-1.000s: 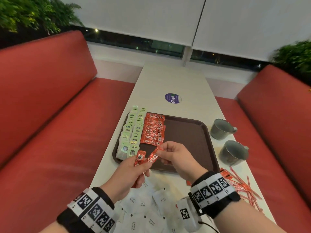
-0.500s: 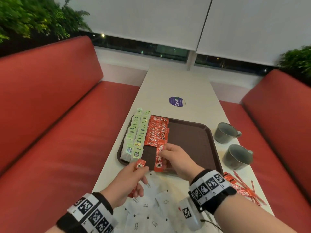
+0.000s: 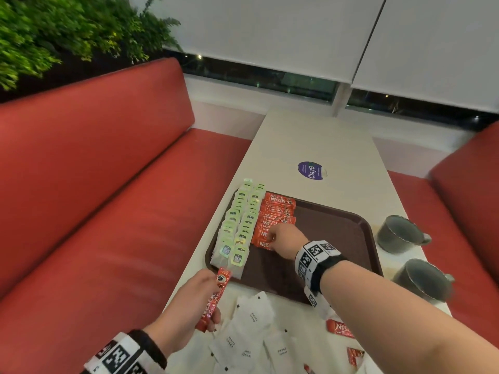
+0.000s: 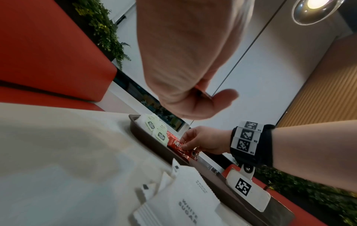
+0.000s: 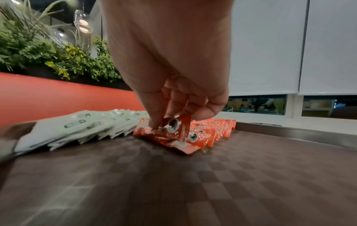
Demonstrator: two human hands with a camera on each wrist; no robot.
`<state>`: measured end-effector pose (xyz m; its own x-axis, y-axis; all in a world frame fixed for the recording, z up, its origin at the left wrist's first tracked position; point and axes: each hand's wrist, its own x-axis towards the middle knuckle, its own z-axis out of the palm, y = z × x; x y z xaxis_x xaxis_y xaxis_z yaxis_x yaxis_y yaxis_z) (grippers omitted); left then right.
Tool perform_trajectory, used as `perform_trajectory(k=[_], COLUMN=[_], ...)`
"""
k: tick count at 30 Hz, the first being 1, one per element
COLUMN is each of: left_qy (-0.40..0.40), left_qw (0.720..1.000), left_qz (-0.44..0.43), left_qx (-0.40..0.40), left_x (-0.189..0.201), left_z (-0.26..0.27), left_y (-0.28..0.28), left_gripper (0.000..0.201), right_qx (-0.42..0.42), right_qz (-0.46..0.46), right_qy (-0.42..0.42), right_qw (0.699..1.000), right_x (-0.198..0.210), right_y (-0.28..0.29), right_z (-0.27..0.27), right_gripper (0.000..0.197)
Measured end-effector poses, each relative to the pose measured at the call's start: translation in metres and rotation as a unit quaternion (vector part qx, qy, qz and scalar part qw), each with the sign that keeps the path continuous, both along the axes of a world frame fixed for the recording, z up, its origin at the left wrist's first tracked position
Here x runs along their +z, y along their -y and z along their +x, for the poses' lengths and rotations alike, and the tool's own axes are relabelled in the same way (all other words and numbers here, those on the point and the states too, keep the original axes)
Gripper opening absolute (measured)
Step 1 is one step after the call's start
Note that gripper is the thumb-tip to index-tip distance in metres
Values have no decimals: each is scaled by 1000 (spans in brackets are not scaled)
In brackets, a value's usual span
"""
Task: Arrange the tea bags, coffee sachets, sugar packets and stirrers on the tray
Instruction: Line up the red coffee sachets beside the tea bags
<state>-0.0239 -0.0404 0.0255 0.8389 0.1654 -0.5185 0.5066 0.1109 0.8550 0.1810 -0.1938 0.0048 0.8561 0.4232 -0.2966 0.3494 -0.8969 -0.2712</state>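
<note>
I count 2 grey cups [image 3: 399, 233] on the table [image 3: 310, 136] to the right of the brown tray [image 3: 334, 233], 1 nearer than the other. On the tray's left side the tea bags [image 3: 237, 230] lie in 2 overlapping columns; they overlap too much for me to count the bags. Just right of them runs 1 column of red coffee sachets [image 3: 278, 209], also shingled too tightly to count. The white sugar packets [image 3: 251, 325] lie loose on the near table, at least 5 of them showing. I see 3 more red sachets [image 3: 340, 328] scattered near the right edge of the table, partly cut off by my arm and the frame.

My right hand [image 3: 283, 237] reaches out over the tray, arm extended, palm down. Its thumb and fingertips [image 5: 154, 122] pinch the near sachet [image 5: 173, 130] of the column, which rests against the tray floor at the column's near end.

My left hand [image 3: 194, 295] sits near the tray's near left corner, above the table edge. Its fingers are wrapped round 1 spare sachet [image 3: 214, 300], held upright with its far end pointing toward the tea bags. The left wrist view shows only a red sliver between thumb and palm.
</note>
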Motion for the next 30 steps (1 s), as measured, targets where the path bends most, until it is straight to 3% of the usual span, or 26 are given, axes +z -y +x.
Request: perform_trajectory(k=[12, 19, 24, 27, 30], left_qy=[-18, -7, -2, 12, 39], left_qw=[1000, 1000, 1000, 999, 997], left_qz=[8, 11, -9, -44, -65], left_qx=[11, 4, -8, -14, -33], left_x=[-7, -4, 6, 14, 25], left_z=[6, 11, 15, 14, 12], left_y=[-4, -3, -1, 1, 6], left_gripper=[8, 6, 18, 33, 33], right_qx=[-15, 3, -46, -11, 22], right_qz=[-44, -67, 100, 198, 280], right_qy=[27, 74, 27, 29, 38], right_qw=[999, 995, 994, 980, 959], right_x=[-6, -2, 24, 52, 76], right_y=[-10, -12, -8, -2, 10], right_z=[5, 1, -11, -40, -81], right_gripper=[19, 8, 14, 15, 15])
